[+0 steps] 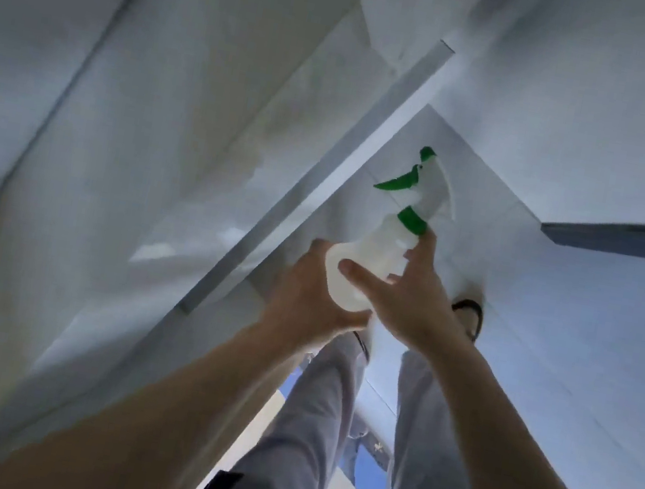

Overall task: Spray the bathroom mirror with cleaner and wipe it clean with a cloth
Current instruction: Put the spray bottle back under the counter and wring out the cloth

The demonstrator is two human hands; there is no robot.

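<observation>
The spray bottle [370, 252], nozzle pointing up and away, is gripped at its base by the left hand [315, 290], while the open right hand [406, 296] touches its side.

We have both hands on the bottle [355, 267], left hand [313, 289] under its base and right hand [410, 293] spread over its side. A pale counter [132, 170] walls us in on the left, its edge just beside the left hand. Right of the bottle, the tiled floor [575, 329] lies open.
</observation>
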